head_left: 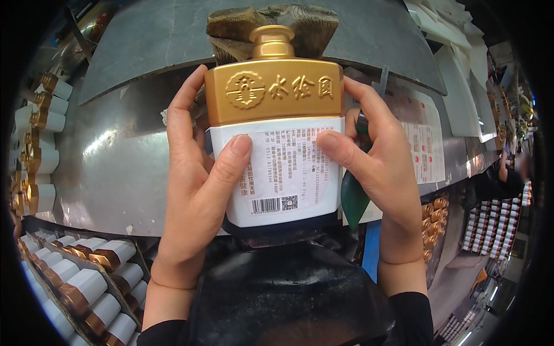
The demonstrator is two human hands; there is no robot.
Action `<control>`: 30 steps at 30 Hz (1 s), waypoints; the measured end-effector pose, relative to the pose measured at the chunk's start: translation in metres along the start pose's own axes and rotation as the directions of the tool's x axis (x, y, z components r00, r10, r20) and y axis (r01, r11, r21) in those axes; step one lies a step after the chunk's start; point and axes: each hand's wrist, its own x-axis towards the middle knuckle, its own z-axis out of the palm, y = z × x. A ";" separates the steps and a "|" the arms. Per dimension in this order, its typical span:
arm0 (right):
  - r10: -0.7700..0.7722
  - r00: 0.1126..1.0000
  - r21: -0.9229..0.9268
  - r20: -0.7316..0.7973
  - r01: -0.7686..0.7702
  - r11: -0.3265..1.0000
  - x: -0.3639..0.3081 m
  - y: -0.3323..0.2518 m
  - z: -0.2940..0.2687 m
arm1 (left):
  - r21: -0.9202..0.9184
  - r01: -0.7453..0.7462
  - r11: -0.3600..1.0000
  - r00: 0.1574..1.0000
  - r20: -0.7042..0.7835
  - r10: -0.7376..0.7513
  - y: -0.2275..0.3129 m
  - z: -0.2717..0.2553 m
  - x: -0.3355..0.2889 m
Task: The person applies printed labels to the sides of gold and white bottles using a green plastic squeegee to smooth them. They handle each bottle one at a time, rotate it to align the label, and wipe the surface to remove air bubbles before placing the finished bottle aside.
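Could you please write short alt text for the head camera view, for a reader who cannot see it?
Two bare hands, left hand and right hand, hold a flat white ceramic bottle with a gold shoulder and cap upright, thumbs pressed on its paper back label. Rows of matching bottles lie in a tray at lower left beside a grey metal worktable.

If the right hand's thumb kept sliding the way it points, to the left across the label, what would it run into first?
Most likely the left thumb. The right hand presses its thumb on the bottle's white label, pointing left, with bare label between the two tips. Both appear to lie flat on it.
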 end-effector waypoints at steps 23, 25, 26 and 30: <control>-0.166 0.984 0.359 0.069 0.131 0.924 0.009 0.023 -0.027 | 0.005 0.054 0.999 0.996 0.072 -0.054 -0.001 -0.011 -0.015; 0.211 0.976 0.622 -0.055 -0.132 0.772 0.033 0.039 -0.071 | 0.027 0.060 0.998 0.993 0.102 -0.062 -0.001 -0.012 -0.018; 0.172 0.983 0.669 -0.061 -0.088 0.738 0.036 0.039 -0.083 | 0.001 0.068 0.998 0.992 0.103 -0.067 -0.003 -0.012 -0.018; -0.089 0.962 0.175 -0.258 0.138 0.975 0.002 0.014 -0.068 | 0.000 0.059 0.998 0.991 0.118 -0.059 -0.008 -0.016 -0.021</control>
